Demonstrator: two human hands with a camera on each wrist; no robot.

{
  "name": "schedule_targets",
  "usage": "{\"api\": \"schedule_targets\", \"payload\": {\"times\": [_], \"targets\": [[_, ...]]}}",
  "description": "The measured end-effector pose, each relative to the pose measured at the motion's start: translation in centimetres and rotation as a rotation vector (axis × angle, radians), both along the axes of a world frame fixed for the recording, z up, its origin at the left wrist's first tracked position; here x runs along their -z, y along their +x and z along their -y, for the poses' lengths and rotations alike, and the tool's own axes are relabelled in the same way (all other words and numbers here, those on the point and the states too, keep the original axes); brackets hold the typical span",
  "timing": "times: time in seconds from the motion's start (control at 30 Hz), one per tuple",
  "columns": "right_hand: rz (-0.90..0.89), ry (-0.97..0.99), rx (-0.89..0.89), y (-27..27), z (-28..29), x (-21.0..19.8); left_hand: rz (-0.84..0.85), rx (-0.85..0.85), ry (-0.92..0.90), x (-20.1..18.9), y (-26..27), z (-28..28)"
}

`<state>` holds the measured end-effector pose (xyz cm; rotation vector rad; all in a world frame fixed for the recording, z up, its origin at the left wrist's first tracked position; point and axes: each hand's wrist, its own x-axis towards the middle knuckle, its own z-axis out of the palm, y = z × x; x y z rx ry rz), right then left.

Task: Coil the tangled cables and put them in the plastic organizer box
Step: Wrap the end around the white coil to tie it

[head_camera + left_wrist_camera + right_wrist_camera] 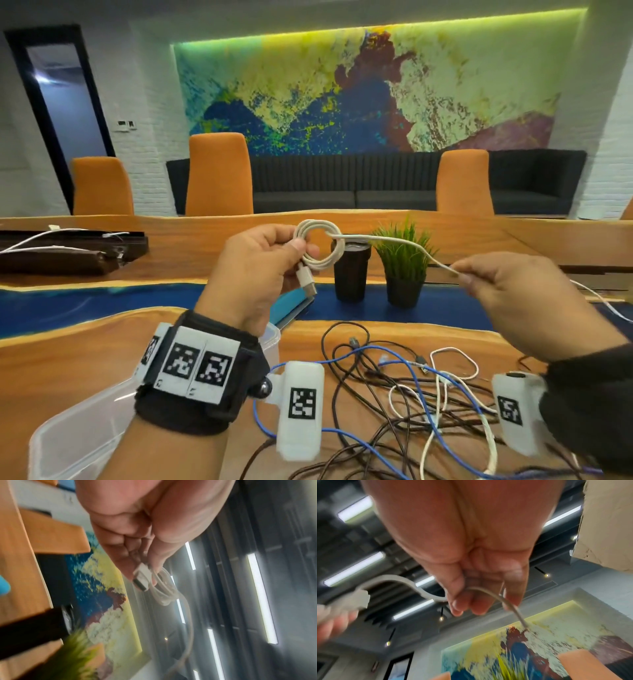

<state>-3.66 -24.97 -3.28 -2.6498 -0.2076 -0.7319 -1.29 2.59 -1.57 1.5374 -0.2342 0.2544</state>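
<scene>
My left hand (270, 253) (140, 555) is raised over the table and pinches a small coil of white USB cable (320, 246) (164, 592). The cable's USB plug (307, 286) (141, 578) hangs below the fingers. A free stretch of the same cable runs right to my right hand (507, 291) (471, 588), which pinches it (489, 592) near its end. A tangle of black, blue and white cables (411, 404) lies on the wood table below both hands. The clear plastic organizer box (78, 428) sits at the lower left, partly hidden by my left forearm.
A black cup (351, 270) and a small potted green plant (404, 263) stand just beyond the hands. A teal lid or flat item (291, 305) lies behind the box. More white cables (51, 240) rest on a dark case at far left. Orange chairs line the table's far side.
</scene>
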Motion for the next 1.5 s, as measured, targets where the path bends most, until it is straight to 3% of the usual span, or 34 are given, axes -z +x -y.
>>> {"api": "schedule_targets", "payload": {"times": [0.1,0.17,0.27,0.33,0.4,0.57,0.7,0.87,1.03,1.17,1.3,1.4,1.5], "targets": [[0.045,-0.070,0.068,1.1,-0.4,1.1,-0.003,0.149,-0.099,-0.4,-1.0,1.2],[0.146,-0.018,0.079,1.4,-0.5,1.2,-0.001,0.225,-0.120,-0.4,-1.4,1.9],[0.196,0.489,-0.044,1.1,-0.9,0.9,0.030,0.295,-0.083,-0.3,-1.9,2.6],[0.107,0.955,-0.251,0.7,-1.7,0.2,0.052,0.292,-0.058,-0.4,-2.1,2.9],[0.020,1.275,-0.440,0.2,-2.2,-0.4,0.071,0.273,-0.041,-0.4,-2.1,3.0],[-0.134,1.634,-0.703,0.0,-2.9,-0.7,0.069,0.309,-0.051,-0.4,-2.1,2.7],[-0.262,1.797,-0.764,-0.2,-4.4,0.0,0.047,0.400,-0.058,0.0,-2.3,3.4],[-0.589,1.703,-0.910,-0.5,-5.8,1.0,0.096,0.382,-0.137,0.6,-2.1,4.4],[-0.707,1.443,-1.063,-1.0,-5.0,1.0,0.230,0.349,-0.118,0.5,-2.3,4.6],[-0.800,1.321,-1.203,-1.3,-4.8,0.7,0.397,0.241,0.035,0.9,-2.2,4.8],[-0.675,1.340,-1.078,-1.7,-5.6,0.7,0.538,0.080,0.102,1.5,-2.2,5.6],[-0.591,1.375,-0.974,-1.6,-5.5,0.4,0.525,-0.005,-0.043,1.4,-1.8,5.4],[-0.470,0.960,-0.731,-1.2,-4.8,0.4,0.386,-0.040,-0.340,0.5,-1.2,4.2]]}}
